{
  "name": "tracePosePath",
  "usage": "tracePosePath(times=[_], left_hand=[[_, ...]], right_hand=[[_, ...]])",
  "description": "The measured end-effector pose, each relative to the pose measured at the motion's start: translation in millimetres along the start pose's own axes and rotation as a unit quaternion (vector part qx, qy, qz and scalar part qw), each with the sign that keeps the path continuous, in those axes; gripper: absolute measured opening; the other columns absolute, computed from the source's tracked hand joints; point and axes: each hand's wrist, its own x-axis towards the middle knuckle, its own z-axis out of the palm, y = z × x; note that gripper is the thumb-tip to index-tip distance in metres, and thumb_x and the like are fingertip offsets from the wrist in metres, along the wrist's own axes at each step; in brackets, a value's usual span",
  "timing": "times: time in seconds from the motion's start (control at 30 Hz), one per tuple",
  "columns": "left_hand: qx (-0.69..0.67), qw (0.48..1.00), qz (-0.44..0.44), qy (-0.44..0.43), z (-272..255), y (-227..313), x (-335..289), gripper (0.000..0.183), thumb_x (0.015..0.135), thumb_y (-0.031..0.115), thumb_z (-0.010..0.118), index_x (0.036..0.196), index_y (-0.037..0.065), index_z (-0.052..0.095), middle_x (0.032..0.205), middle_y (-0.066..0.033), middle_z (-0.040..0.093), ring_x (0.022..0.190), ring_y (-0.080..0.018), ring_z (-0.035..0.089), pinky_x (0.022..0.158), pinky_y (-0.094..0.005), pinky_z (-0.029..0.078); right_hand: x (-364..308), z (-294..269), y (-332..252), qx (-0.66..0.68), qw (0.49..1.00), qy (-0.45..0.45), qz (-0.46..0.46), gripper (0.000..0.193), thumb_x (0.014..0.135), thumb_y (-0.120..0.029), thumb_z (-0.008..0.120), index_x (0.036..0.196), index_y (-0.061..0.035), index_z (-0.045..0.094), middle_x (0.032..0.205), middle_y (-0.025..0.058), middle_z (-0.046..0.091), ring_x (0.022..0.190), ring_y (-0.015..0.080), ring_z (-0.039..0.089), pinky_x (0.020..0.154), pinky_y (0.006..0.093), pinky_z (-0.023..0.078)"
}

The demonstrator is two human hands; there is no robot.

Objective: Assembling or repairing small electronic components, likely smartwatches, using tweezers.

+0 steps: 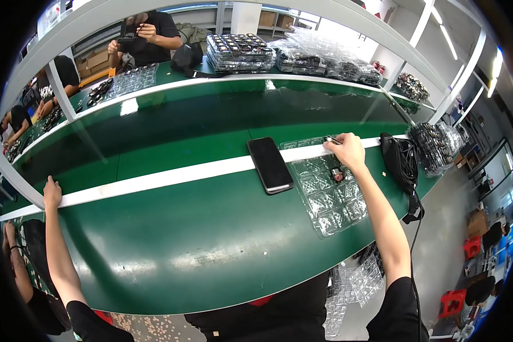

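Under the right hand (349,150), pinching a small dark item (332,139), a white rail (182,177) crosses a clear, compartmented tray (323,199); left hand (52,194): closure unclear.

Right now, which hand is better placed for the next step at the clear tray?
The right, I judge: the right hand is over the clear tray, seemingly pinching a small dark piece. The left hand is at the white bar, well away from the tray.

The right hand (349,151) is over a clear tray (328,196) (black phone (271,165) beside it).
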Motion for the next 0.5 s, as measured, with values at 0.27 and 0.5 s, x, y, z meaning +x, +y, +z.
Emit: tracePosePath(times=[0.27, 0.5], left_hand=[[0.013, 0.997, 0.033, 0.073, -18.1, 1.8, -1.9, 0.049, 0.111, 0.017, 0.064, 0.156, 0.000, 0.052, 0.140, -0.0272, 0.068, 0.129, -0.0492, 0.064, 0.106, -0.0581, 0.054], [-0.374, 0.848, 0.374, -0.014, -120.2, 261.9, -184.3, 0.054, 0.102, 0.003, 0.074, 0.154, 0.002, 0.060, 0.140, -0.0197, 0.071, 0.125, -0.0340, 0.070, 0.110, -0.0424, 0.054]], right_hand=[[1.8, -13.6, 1.6, -0.003, 1.000, 0.026, -0.010, 0.048, 0.086, -0.048, 0.086, 0.102, -0.0024, 0.088, 0.094, 0.0219, 0.083, 0.093, 0.0381, 0.082, 0.087, 0.0476, 0.064], [-30.8, -25.5, -48.0, 0.259, 0.960, -0.047, -0.095, 0.032, 0.108, -0.025, 0.076, 0.118, 0.0053, 0.080, 0.081, 0.0042, 0.074, 0.076, 0.0080, 0.066, 0.069, 0.0291, 0.051]])
